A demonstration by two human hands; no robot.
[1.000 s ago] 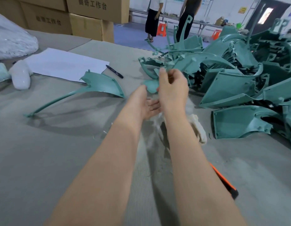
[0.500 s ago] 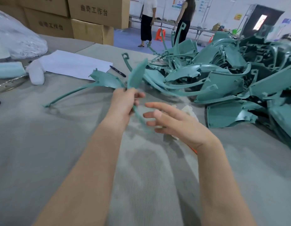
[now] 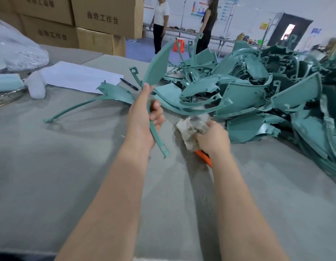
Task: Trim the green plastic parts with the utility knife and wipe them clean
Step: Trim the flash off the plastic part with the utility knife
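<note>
Evidently readying a wipe, the left hand point(image 3: 144, 119) grips the curved green plastic part point(image 3: 157, 66) upright at frame centre by its stem, while the right hand point(image 3: 213, 138) clutches a crumpled white rag point(image 3: 188, 129) beside the orange utility knife point(image 3: 204, 157).

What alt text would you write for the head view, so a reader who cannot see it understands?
A person's left hand holds a curved green plastic part upright over a grey table, while the right hand grips a crumpled white cloth. An orange utility knife shows just beneath that hand, and a heap of green parts fills the right.
</note>
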